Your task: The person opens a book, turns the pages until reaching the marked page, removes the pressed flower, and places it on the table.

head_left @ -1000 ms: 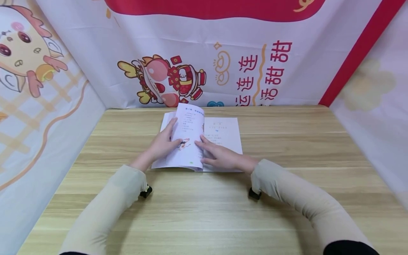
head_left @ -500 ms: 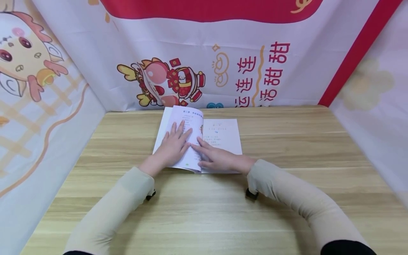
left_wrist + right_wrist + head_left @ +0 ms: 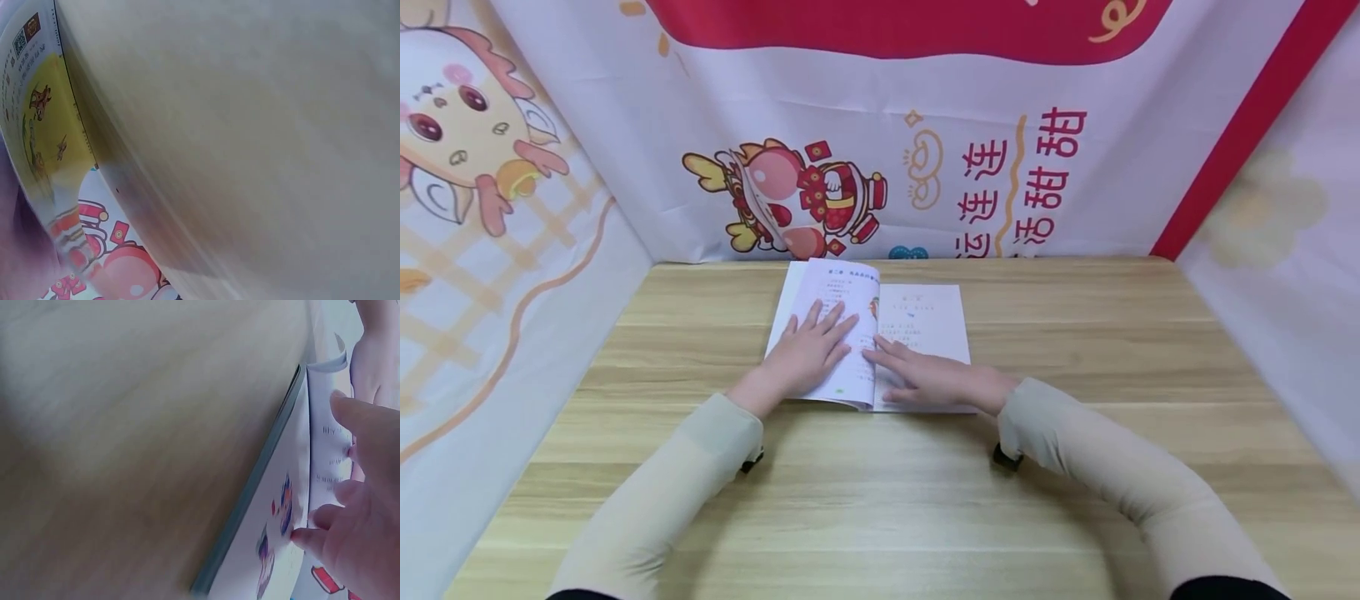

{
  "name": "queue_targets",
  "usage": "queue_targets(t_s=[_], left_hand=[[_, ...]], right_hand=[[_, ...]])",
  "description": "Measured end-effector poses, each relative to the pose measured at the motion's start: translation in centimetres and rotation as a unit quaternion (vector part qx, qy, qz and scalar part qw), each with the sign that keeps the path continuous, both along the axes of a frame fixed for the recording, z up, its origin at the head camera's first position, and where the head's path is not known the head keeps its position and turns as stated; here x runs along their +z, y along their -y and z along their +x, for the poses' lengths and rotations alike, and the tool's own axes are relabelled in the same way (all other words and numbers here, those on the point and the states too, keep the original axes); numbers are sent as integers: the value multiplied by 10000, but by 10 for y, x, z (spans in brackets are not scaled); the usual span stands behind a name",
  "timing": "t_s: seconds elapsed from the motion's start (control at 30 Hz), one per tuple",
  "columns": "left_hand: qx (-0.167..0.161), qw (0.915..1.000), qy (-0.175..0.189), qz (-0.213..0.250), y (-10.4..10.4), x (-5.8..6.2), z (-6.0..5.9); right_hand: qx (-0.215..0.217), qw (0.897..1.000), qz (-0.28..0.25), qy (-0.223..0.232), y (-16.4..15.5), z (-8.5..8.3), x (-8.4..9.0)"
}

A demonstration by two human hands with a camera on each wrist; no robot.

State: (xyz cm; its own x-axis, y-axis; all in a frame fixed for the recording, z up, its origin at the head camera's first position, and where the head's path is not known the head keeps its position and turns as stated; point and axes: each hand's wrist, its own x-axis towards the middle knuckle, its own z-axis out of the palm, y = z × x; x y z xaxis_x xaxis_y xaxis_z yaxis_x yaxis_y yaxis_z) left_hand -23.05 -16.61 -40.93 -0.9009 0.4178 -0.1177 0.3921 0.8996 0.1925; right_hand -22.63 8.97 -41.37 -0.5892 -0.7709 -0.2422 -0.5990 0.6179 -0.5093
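An open book [image 3: 934,321] lies near the back of the table, with text and small pictures on its pages. My left hand [image 3: 805,357] rests spread on the left page [image 3: 850,379], which bulges up toward the fold. Over the right page, my right hand [image 3: 928,377] reaches in from the right, fingers extended to the fold. In the right wrist view that hand [image 3: 369,512] touches the printed page [image 3: 275,531] beside the fold. The left wrist view shows the book's colourful printed side [image 3: 74,137] from low down; the left fingers are hidden there.
The wood-grain table [image 3: 880,492] extends around the book. A white printed cloth [image 3: 850,92] with red shapes and cartoon figures hangs behind the table's back edge. More printed cloth [image 3: 572,275] stands at the left, and a pale one [image 3: 1285,292] at the right.
My left hand has gone from holding the left pages' outer edge to lying flat on them, and those pages sit lower. My right hand has shifted slightly rightward, staying near the fold.
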Motion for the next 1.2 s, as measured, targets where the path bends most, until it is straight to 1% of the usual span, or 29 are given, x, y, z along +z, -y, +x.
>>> queue_targets(t_s=[0.1,0.23,0.37,0.53,0.7,0.83,1.0,1.2], left_hand=[[-90,9999,-32,-49,2,0,0],[-173,9998,-65,-125,6,-2,0],[-175,9998,56,-106,9,-2,1],[-168,9996,154,-140,11,-3,-2],[-224,9994,244,-86,13,-3,-3],[-259,9990,333,-146,16,1,-3],[-251,9987,336,-284,20,2,-2],[-250,9983,473,-211,23,2,-1]], right_hand=[[1,9999,167,45,-10,-1,0],[170,9987,481,-6,-23,-1,0],[328,9974,638,105,-36,-1,-1],[282,9979,529,235,-49,-3,-1],[199,9984,499,170,-58,-4,-2],[157,9985,512,142,-65,-3,0],[71,9985,489,240,-70,-3,3],[48,9982,482,362,-72,-3,6]])
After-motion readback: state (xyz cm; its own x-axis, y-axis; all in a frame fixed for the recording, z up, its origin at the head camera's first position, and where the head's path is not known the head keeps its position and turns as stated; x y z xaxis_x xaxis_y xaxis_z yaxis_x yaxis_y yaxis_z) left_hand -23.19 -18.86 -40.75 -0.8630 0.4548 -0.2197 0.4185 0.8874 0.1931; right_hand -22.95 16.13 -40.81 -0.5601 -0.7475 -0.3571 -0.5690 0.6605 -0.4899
